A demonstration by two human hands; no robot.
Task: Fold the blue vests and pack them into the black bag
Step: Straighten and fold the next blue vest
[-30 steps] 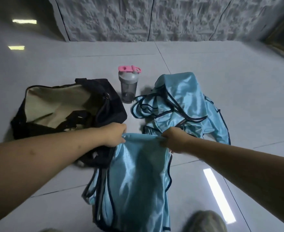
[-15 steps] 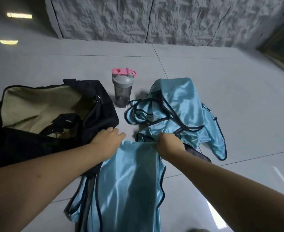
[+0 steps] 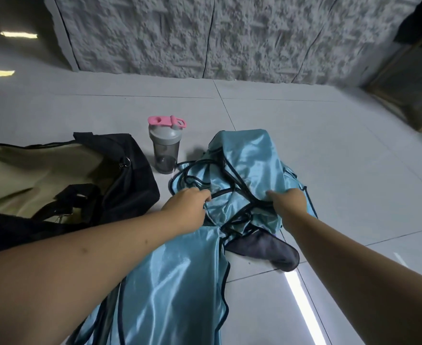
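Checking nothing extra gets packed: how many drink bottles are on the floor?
1: the shaker bottle with a pink lid stands between the black bag and the heap of blue vests. Others could be hidden inside the bag.

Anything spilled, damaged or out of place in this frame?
Nothing spilled or visibly damaged. The one stray item is a dark grey cloth lying on the floor, partly under the crumpled pile of blue vests; it matches neither the vests nor the black bag.
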